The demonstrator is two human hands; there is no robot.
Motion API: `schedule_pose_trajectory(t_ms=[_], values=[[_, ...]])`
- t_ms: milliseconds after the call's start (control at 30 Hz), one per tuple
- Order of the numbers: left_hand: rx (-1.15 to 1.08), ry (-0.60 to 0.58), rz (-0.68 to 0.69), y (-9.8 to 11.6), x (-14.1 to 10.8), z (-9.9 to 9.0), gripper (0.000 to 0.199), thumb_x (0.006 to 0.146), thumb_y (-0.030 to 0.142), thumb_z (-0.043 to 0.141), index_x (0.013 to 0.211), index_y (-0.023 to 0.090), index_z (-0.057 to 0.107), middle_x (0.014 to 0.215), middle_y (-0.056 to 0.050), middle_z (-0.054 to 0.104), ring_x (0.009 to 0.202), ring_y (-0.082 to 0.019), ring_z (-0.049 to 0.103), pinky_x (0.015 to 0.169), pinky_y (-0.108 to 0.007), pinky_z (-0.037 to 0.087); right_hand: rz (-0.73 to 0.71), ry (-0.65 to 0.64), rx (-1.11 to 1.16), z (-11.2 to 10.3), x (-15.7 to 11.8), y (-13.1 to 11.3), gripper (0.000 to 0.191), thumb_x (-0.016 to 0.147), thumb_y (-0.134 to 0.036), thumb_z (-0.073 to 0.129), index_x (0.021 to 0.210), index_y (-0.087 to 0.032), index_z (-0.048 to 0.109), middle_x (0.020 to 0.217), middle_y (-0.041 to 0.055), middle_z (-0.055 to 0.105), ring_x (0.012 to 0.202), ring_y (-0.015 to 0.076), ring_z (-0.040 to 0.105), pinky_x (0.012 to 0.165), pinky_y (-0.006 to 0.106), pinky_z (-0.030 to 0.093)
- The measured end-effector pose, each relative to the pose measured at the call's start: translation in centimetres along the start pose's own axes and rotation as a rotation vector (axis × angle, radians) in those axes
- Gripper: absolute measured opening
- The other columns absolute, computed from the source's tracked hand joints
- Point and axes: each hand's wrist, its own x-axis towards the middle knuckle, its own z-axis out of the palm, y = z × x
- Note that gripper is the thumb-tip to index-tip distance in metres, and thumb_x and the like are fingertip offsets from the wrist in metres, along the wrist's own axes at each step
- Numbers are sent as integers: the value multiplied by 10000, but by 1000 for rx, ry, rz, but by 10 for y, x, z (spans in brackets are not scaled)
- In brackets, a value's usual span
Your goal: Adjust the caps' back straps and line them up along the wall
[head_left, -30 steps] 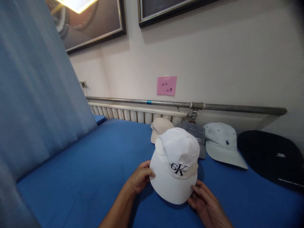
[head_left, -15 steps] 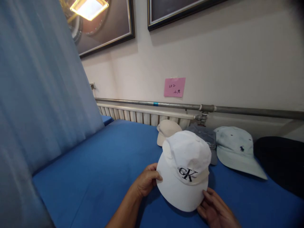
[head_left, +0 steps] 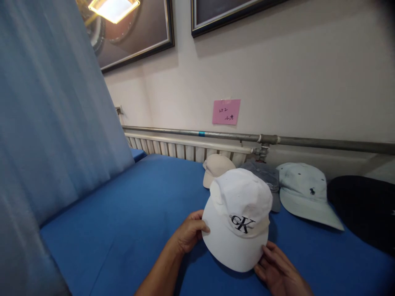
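A white cap (head_left: 243,197) with black letters on its front is held over the blue surface, its brim toward me. My left hand (head_left: 191,232) pinches the brim's left edge, thumb on top. At the brim's right edge, my right hand (head_left: 276,265) grips with the thumb and fingers; part of its fingers is hidden under the brim. Behind the white cap lie a beige cap (head_left: 217,167) and a dark grey cap (head_left: 265,174), the grey one partly covered from view.
A pale green cap (head_left: 304,191) and a black item (head_left: 364,209) lie at the right on the blue surface (head_left: 129,213). A blue curtain (head_left: 58,102) hangs at the left. Along the wall run a metal pipe (head_left: 228,135) and a radiator (head_left: 182,151).
The view has shifted very slightly. Both hands keep their hold on the white cap, which looks almost the same.
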Motion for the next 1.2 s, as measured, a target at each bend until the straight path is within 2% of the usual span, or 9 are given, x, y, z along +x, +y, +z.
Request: schedule_pose_trajectory(t_ms=[133, 400, 533, 767, 1000, 1200], values=[[5, -7, -1, -1, 1, -1, 301, 448, 65, 580, 723, 121, 691, 648, -49, 662, 561, -132, 555, 563, -251, 381, 12, -24, 0, -3, 1, 2, 341, 467, -320, 865, 722, -233, 657, 696, 5, 673, 603, 185, 590, 471, 288, 440], [44, -22, 2, 0, -1, -2, 370, 477, 77, 592, 818, 115, 730, 684, -68, 695, 608, -151, 581, 614, -266, 425, -33, -10, 31, 2, -4, 1, 393, 396, -341, 906, 685, -224, 665, 642, -10, 642, 544, 140, 519, 409, 246, 377], [53, -47, 0, -1, -2, -1, 345, 516, 94, 637, 849, 114, 726, 730, -80, 710, 631, -154, 601, 635, -269, 447, -50, 1, 79, 3, -4, 3, 404, 410, -340, 916, 709, -227, 669, 678, -19, 646, 582, 134, 526, 423, 235, 388], [95, -151, -40, -1, -7, -2, 319, 614, 161, 748, 925, 109, 706, 722, -72, 689, 578, -162, 615, 545, -283, 496, -99, -15, 139, 3, -7, 4, 372, 468, -323, 898, 713, -210, 642, 634, -42, 596, 548, 101, 484, 396, 206, 326], [141, -120, -57, -5, -6, -5, 307, 628, 212, 816, 902, 126, 705, 742, -51, 685, 590, -132, 607, 514, -234, 516, -138, -19, 106, 2, -6, 10, 338, 607, -362, 817, 712, -210, 534, 643, -50, 566, 558, 108, 516, 392, 200, 326], [189, -63, -95, -3, -6, -2, 311, 641, 278, 839, 871, 124, 697, 703, -33, 665, 557, -120, 590, 476, -223, 519, -151, -13, 62, 1, -5, 14, 321, 586, -305, 803, 705, -195, 526, 641, -41, 582, 515, 92, 496, 370, 187, 294]])
